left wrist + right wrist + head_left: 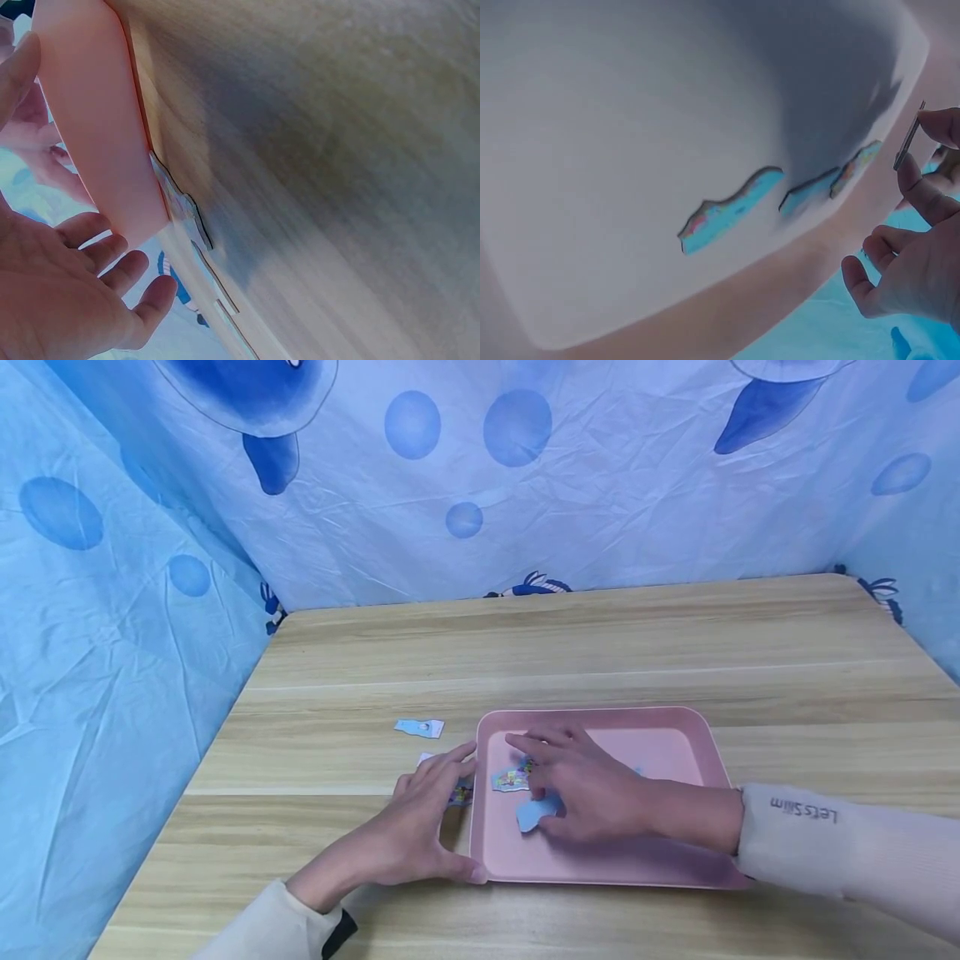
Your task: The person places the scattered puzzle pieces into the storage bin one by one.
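Note:
A pink tray lies on the table. My left hand spreads along its left side, thumb by the front corner and fingertips at the rim. Over the tray, my right hand pinches a light-blue puzzle piece between thumb and index finger; the right wrist view shows this thin piece edge-on. A printed puzzle piece lies in the tray beside the right fingers. In the right wrist view, a blue piece with pink print and other pieces rest on the tray floor, partly hidden from above by my right hand.
Left of the tray, a puzzle piece lies on the wooden table. Another colourful piece sits between my left hand and the tray wall, partly covered. A blue patterned cloth hangs behind the table and at both sides.

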Demonstrator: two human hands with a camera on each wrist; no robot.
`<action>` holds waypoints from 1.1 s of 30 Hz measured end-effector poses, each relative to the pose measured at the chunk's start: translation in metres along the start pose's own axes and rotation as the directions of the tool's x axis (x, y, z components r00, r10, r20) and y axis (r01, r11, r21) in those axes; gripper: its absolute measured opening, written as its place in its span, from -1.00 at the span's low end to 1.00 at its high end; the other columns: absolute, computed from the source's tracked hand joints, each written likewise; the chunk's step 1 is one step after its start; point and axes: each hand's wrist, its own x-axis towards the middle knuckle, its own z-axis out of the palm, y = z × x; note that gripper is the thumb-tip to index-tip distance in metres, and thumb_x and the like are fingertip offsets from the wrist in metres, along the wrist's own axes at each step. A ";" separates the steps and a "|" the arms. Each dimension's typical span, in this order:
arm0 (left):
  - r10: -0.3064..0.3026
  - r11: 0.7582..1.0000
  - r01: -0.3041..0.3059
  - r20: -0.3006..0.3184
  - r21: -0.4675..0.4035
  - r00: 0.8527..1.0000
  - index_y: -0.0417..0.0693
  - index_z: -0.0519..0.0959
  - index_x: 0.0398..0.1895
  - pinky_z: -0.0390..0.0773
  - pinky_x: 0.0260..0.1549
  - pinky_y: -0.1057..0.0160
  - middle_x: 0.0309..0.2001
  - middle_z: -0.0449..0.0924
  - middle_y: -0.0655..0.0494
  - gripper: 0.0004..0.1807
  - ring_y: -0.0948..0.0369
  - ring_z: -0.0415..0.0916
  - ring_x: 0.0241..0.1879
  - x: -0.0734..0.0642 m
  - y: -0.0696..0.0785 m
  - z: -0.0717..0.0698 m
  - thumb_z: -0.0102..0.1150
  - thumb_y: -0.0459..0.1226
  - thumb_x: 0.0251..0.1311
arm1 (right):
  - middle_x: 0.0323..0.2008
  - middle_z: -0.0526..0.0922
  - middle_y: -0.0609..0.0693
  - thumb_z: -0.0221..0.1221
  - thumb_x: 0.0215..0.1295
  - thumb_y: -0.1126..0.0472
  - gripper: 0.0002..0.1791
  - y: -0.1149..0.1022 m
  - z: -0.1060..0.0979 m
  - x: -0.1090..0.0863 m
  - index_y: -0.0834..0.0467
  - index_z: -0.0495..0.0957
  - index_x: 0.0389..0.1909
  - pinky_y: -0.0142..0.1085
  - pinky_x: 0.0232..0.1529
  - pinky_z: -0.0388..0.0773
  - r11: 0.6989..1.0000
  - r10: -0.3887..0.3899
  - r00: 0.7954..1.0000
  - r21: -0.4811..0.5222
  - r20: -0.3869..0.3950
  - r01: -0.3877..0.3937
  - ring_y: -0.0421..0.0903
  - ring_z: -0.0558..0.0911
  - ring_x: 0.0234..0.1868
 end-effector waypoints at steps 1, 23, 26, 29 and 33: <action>0.000 1.000 0.000 0.000 0.000 1.000 0.05 0.15 0.42 0.04 0.22 -0.15 0.51 -0.09 0.20 0.20 0.20 -0.11 0.43 0.000 0.000 0.000 0.58 0.11 -0.39 | 0.35 0.34 0.14 0.32 -0.03 0.12 -0.89 0.000 0.001 0.000 -0.03 0.57 -0.52 0.15 0.29 0.08 1.000 -0.002 1.000 0.002 0.004 0.002 0.15 0.24 0.38; 0.002 1.000 -0.002 -0.005 0.009 1.000 0.07 0.12 0.45 0.04 0.23 -0.17 0.51 -0.08 0.21 0.25 0.19 -0.12 0.44 0.001 0.000 0.000 0.58 0.12 -0.40 | 0.37 0.30 0.11 0.31 -0.03 0.15 -0.94 -0.004 0.016 0.004 -0.01 0.63 -0.49 0.05 0.15 0.21 0.995 -0.045 0.997 -0.090 0.066 0.050 0.06 0.28 0.35; 0.003 1.000 -0.003 -0.005 0.009 1.000 0.06 0.13 0.45 0.04 0.23 -0.18 0.51 -0.09 0.21 0.24 0.19 -0.12 0.44 0.001 0.000 0.000 0.58 0.13 -0.40 | 0.38 0.29 0.09 0.32 -0.02 0.14 -0.93 -0.004 0.014 0.004 -0.01 0.64 -0.47 0.05 0.16 0.20 0.994 -0.033 0.997 -0.098 0.073 0.040 0.06 0.27 0.35; 0.004 1.000 -0.004 -0.003 0.007 1.000 0.05 0.14 0.43 0.04 0.23 -0.18 0.52 -0.09 0.21 0.23 0.19 -0.12 0.44 0.001 0.000 0.000 0.57 0.13 -0.40 | 0.38 0.29 0.08 0.35 0.00 0.09 -0.89 -0.003 0.013 0.004 -0.03 0.63 -0.44 0.06 0.17 0.19 0.996 -0.022 0.997 -0.083 0.068 0.028 0.07 0.26 0.36; 0.004 1.000 -0.004 -0.004 0.003 1.000 0.05 0.13 0.44 0.06 0.22 -0.16 0.52 -0.10 0.21 0.24 0.22 -0.11 0.43 0.001 0.000 0.000 0.57 0.13 -0.40 | 0.38 0.28 0.07 0.36 0.03 0.02 -0.84 -0.003 0.011 0.005 -0.05 0.61 -0.41 0.09 0.21 0.14 0.999 -0.009 0.998 -0.042 0.056 0.011 0.07 0.25 0.37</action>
